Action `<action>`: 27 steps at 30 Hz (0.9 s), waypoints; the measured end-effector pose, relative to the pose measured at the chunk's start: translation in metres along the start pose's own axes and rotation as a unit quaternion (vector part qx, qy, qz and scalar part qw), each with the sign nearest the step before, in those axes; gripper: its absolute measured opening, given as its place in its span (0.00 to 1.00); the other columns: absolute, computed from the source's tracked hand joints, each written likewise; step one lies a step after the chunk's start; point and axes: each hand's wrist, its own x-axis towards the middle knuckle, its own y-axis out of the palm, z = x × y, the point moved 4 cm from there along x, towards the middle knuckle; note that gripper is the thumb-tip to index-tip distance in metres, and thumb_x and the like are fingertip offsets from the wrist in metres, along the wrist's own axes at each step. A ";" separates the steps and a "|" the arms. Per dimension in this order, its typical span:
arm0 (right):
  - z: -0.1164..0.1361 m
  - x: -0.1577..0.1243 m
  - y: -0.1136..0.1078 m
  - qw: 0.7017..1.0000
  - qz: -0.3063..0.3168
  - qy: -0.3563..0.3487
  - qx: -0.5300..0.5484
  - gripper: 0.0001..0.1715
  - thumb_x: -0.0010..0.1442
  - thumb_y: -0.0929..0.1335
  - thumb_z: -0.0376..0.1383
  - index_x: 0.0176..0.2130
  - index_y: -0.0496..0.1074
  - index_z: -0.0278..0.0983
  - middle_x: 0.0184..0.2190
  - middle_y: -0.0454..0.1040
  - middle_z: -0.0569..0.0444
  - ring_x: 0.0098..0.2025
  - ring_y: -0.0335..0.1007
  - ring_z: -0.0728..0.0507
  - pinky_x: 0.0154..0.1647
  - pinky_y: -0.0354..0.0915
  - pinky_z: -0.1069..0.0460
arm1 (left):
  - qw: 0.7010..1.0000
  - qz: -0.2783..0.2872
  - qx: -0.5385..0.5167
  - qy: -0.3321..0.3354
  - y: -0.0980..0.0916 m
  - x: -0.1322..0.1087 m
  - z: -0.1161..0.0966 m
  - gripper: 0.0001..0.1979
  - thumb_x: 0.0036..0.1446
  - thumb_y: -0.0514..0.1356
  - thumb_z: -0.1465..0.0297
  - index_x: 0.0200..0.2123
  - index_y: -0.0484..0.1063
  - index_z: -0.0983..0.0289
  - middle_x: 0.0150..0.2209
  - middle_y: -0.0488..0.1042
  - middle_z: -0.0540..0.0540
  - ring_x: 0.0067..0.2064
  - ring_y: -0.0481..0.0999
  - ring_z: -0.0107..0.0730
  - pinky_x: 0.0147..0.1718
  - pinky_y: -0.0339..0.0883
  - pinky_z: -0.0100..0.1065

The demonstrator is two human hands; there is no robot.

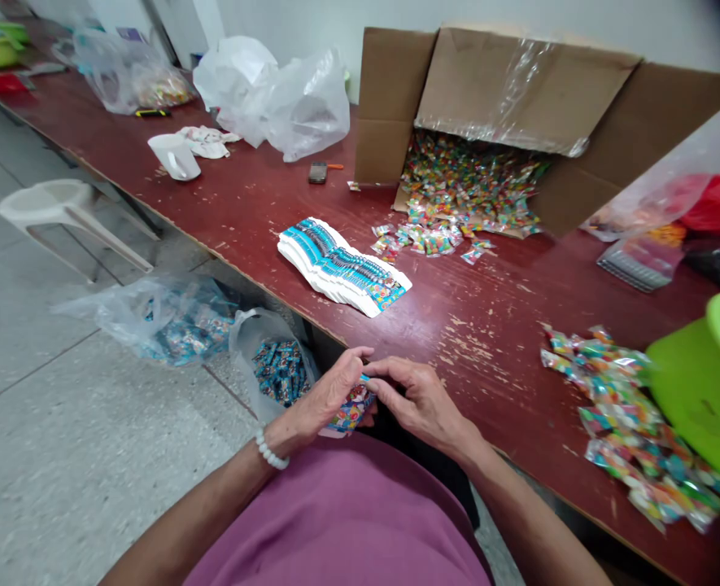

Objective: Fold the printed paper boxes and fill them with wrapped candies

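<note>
Bright, even indoor light, only weak soft shadows. Small glare on worn red table. Shiny packets at lower right blurred; frame edges bent, upper right corner dark.

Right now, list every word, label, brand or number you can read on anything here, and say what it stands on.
No text can be read in this view.
Stack of blue-printed cards: print too small to read.
Colourful packet between the left hand and right hand: print partly hidden, unreadable.
Small packets in the cardboard box: too small and blurred.
Loose packets: blurred, unreadable.
</note>
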 end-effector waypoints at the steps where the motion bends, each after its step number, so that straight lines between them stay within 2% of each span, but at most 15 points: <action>1: -0.001 -0.001 0.000 1.000 -0.014 -0.003 0.000 0.14 0.68 0.66 0.38 0.49 0.79 0.42 0.35 0.82 0.52 0.35 0.78 0.44 0.40 0.70 0.50 | 1.000 0.011 0.008 -0.004 0.001 -0.002 0.000 0.34 0.61 0.52 0.43 0.60 0.62 0.60 0.31 0.76 0.54 0.30 0.78 0.33 0.30 0.72 0.31; 4: -0.002 -0.002 -0.001 1.000 -0.028 -0.005 0.011 0.14 0.68 0.67 0.38 0.49 0.79 0.42 0.36 0.82 0.52 0.36 0.78 0.45 0.40 0.69 0.51 | 1.000 0.018 0.019 -0.016 0.003 -0.007 0.003 0.32 0.63 0.47 0.43 0.51 0.67 0.64 0.29 0.75 0.54 0.24 0.74 0.29 0.25 0.70 0.29; 7: -0.005 -0.003 -0.002 0.998 -0.027 0.022 0.048 0.13 0.67 0.67 0.37 0.46 0.81 0.41 0.36 0.83 0.52 0.36 0.78 0.45 0.39 0.69 0.51 | 0.999 0.007 0.036 0.001 0.003 -0.007 0.006 0.32 0.63 0.46 0.41 0.47 0.67 0.65 0.25 0.72 0.51 0.18 0.68 0.25 0.19 0.64 0.26; 10: -0.007 -0.004 -0.004 0.993 -0.032 0.057 0.094 0.12 0.65 0.68 0.38 0.43 0.82 0.39 0.36 0.83 0.51 0.36 0.78 0.44 0.40 0.69 0.51 | 0.998 0.044 0.049 0.017 0.001 -0.003 0.009 0.33 0.59 0.47 0.39 0.43 0.67 0.64 0.23 0.71 0.50 0.17 0.66 0.24 0.16 0.60 0.25; 13: -0.010 -0.005 -0.003 0.987 -0.034 0.092 0.125 0.13 0.65 0.67 0.39 0.41 0.82 0.38 0.36 0.83 0.51 0.36 0.77 0.44 0.39 0.69 0.51 | 0.996 0.071 0.053 0.003 -0.003 0.002 0.013 0.35 0.58 0.47 0.37 0.36 0.68 0.65 0.22 0.71 0.51 0.16 0.66 0.24 0.16 0.60 0.25; 18: -0.015 -0.006 0.000 0.984 -0.067 0.120 0.110 0.15 0.65 0.67 0.42 0.39 0.80 0.37 0.32 0.81 0.52 0.33 0.74 0.45 0.38 0.68 0.51 | 0.997 0.045 0.058 -0.019 -0.003 0.005 0.013 0.38 0.60 0.41 0.38 0.29 0.69 0.66 0.22 0.71 0.53 0.17 0.68 0.24 0.18 0.62 0.26; 21: -0.020 -0.007 0.005 0.981 -0.123 0.122 0.084 0.16 0.65 0.66 0.43 0.36 0.78 0.36 0.29 0.78 0.53 0.31 0.71 0.46 0.35 0.66 0.53 | 0.998 0.030 0.046 -0.002 0.000 0.006 0.014 0.36 0.62 0.42 0.40 0.31 0.70 0.66 0.23 0.72 0.53 0.18 0.68 0.23 0.20 0.63 0.26; 24: -0.025 -0.008 0.012 0.968 -0.172 0.137 0.116 0.17 0.65 0.65 0.44 0.33 0.74 0.36 0.28 0.75 0.54 0.30 0.68 0.47 0.32 0.65 0.54 | 0.999 0.025 0.033 0.011 0.000 0.008 0.018 0.33 0.63 0.45 0.41 0.38 0.70 0.65 0.26 0.74 0.53 0.20 0.69 0.25 0.21 0.65 0.27; 27: -0.026 -0.006 0.018 0.960 -0.162 0.164 0.157 0.17 0.65 0.65 0.45 0.33 0.73 0.36 0.26 0.74 0.55 0.26 0.66 0.48 0.29 0.64 0.54 | 0.999 0.027 0.015 0.014 -0.002 0.009 0.020 0.33 0.62 0.46 0.40 0.41 0.71 0.65 0.27 0.74 0.53 0.21 0.70 0.25 0.22 0.66 0.27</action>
